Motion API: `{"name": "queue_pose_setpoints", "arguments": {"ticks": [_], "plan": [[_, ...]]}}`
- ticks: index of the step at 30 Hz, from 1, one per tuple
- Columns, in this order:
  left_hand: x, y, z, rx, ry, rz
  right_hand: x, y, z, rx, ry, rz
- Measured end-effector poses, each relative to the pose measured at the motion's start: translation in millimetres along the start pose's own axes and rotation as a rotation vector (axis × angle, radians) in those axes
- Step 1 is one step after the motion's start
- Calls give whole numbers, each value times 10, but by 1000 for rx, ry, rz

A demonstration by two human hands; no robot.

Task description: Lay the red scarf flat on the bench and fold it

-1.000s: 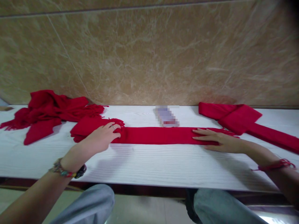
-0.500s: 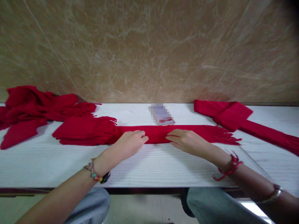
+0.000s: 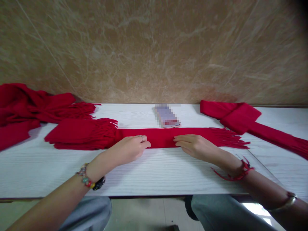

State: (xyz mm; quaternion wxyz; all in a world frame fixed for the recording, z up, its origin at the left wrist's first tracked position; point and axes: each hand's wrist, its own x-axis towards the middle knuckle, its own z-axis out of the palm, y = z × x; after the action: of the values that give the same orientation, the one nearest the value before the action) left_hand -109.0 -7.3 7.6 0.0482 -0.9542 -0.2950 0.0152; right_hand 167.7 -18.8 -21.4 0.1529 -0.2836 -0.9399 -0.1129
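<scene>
A long red scarf (image 3: 162,138) lies stretched sideways on the white table, its fringe (image 3: 231,138) spread at the right end. My left hand (image 3: 131,147) is on the scarf left of its middle, fingers curled and closed on the cloth. Facing it across a short stretch of scarf, my right hand (image 3: 194,144) has its fingers together on the cloth near the front edge. The fingertips' undersides are hidden. At the left, a folded red scarf bundle (image 3: 72,133) with fringe adjoins the stretched part; I cannot tell whether they are one piece.
A crumpled red scarf (image 3: 26,102) lies at the far left. Another folded red scarf (image 3: 240,115) trails off to the right. A phone (image 3: 167,115), partly blurred, lies behind the middle. The marbled wall (image 3: 154,51) borders the table (image 3: 158,173) at the back.
My hands have drawn slightly apart along the scarf, the left one moving left and the right one a little right. The view has shifted slightly.
</scene>
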Motion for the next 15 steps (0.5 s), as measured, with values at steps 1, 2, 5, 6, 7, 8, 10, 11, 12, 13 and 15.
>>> {"name": "queue_pose_setpoints", "arguments": {"ticks": [1, 2, 5, 6, 7, 8, 10, 11, 12, 13, 15], "plan": [[9, -12, -2, -43, 18, 5, 4, -4, 8, 20, -5, 15], [17, -21, -4, -84, 42, 8, 11, -11, 14, 47, -10, 29], [26, -20, 14, -151, 60, 6, 34, -41, 25, 163, -60, 46], [19, -12, 33, -159, 21, 6, 34, -46, 25, 202, -98, 41], [6, -2, 57, -168, -36, 4, 28, -47, 22, 235, -142, 34], [-10, 7, 81, -178, -98, 0, 15, -42, 15, 263, -193, 29], [-46, 18, 118, -204, -189, -20, -22, -18, -17, 305, -284, 38], [-60, 20, 124, -216, -211, -30, -39, -3, -40, 323, -320, 48], [-69, 20, 121, -228, -225, -37, -50, 10, -66, 344, -348, 55], [-71, 20, 108, -239, -240, -42, -53, 18, -91, 365, -365, 66], [-54, 26, 65, -253, -267, -46, -23, 14, -122, 383, -352, 115]]}}
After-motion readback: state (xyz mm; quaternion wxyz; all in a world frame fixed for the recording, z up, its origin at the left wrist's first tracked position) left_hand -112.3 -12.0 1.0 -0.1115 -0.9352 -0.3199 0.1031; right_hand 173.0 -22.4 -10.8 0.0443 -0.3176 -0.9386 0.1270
